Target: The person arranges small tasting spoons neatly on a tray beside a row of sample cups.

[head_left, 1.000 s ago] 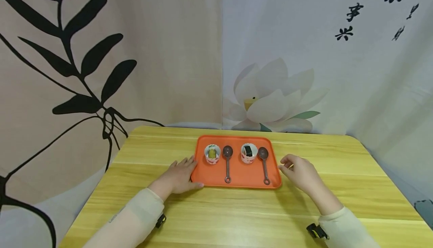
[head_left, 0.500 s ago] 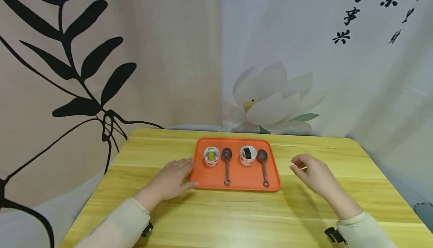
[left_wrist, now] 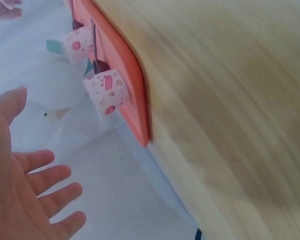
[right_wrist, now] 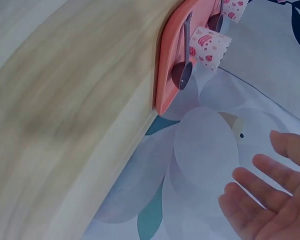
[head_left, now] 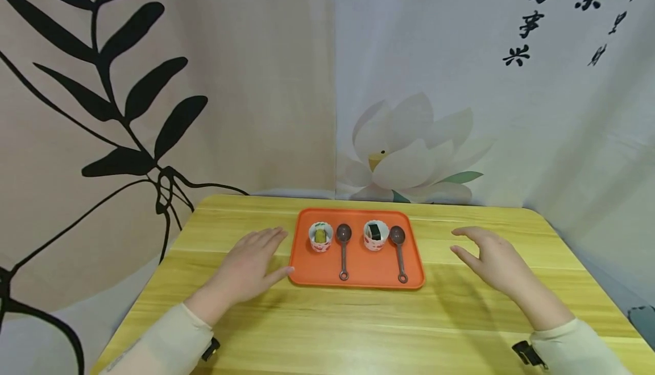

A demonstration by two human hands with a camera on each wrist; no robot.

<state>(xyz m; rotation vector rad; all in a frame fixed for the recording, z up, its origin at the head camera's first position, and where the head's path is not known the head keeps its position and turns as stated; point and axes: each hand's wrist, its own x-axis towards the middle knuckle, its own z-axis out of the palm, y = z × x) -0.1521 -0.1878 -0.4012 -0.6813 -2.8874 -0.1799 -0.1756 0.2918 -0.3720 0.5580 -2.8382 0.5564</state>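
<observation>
An orange tray (head_left: 317, 273) lies on the table. On it stand two patterned paper cups, the left cup (head_left: 320, 246) with a yellow-green piece (head_left: 320, 236) inside and the right cup (head_left: 376, 245) with a black-and-white piece (head_left: 375, 231). A dark spoon (head_left: 344, 233) lies right of the left cup, another spoon (head_left: 397, 235) right of the other. My left hand (head_left: 240, 270) is above the table by the tray's left edge, fingers extended and holding nothing. Well to the tray's right, my right hand (head_left: 495, 258) hovers with thumb and fingers apart, its palm bare in the right wrist view.
The wooden table (head_left: 358, 329) reaches back to a curtain (head_left: 266, 79) printed with a plant, a lotus and characters. Each sleeve carries a black strap clip, such as the right clip (head_left: 528, 354).
Both hands have drawn away from the tray, the left leftward and the right rightward. The right fingers have spread from a near pinch. Cups and spoons keep their places on the tray.
</observation>
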